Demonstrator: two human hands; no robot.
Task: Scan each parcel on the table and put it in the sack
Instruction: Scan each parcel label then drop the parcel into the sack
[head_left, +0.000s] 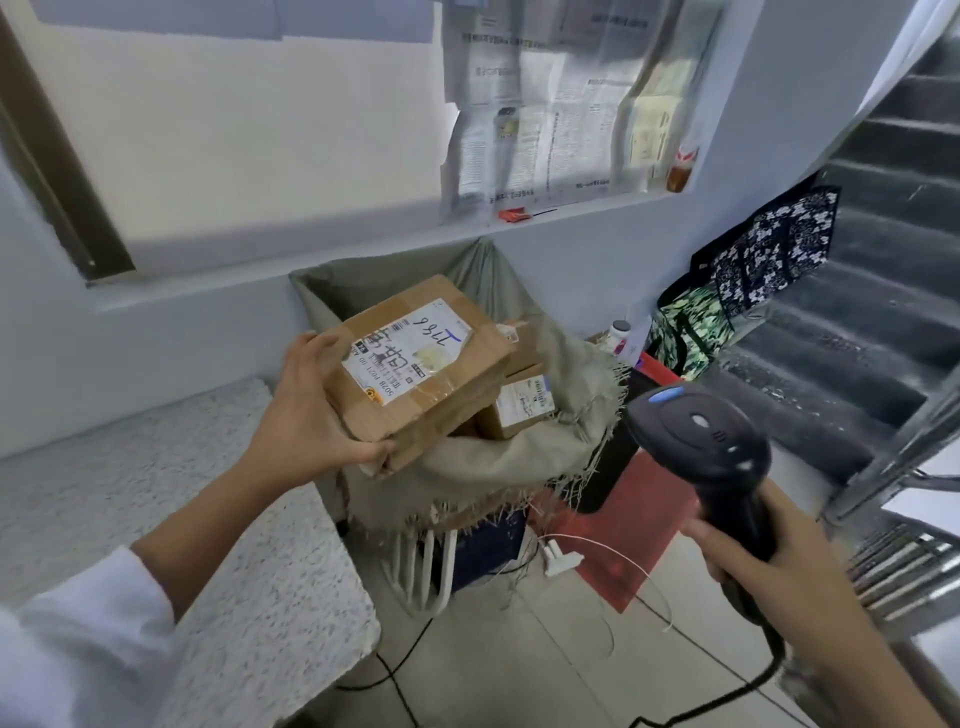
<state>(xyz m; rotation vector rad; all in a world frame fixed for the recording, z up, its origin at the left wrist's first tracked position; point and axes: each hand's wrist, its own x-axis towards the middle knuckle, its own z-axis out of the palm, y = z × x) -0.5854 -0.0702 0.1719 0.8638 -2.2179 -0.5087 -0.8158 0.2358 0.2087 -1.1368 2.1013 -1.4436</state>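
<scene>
The left hand (306, 410) holds a brown parcel (415, 364) in the middle of the frame; its thumb lies on the top edge and its fingers (371, 457) curl under the box, so they squeeze it from both sides; the parcel is tipped, with its white label facing up, and it hangs just over the open mouth of the sack (519, 457); more boxes (519, 405) lie inside the sack; the right hand (779, 577), at the lower right, has its fingers wrapped tight round the handle of a black scanner (701, 436), which stands upright beside the sack and touches nothing else.

A speckled grey worktop (208, 519) fills the lower left; the sack stands just past its end; papers (545, 104) hang at the top of the frame; stairs (883, 260) climb on the right, with patterned bags (769, 249) beside them; the floor (519, 665) is pale tile.
</scene>
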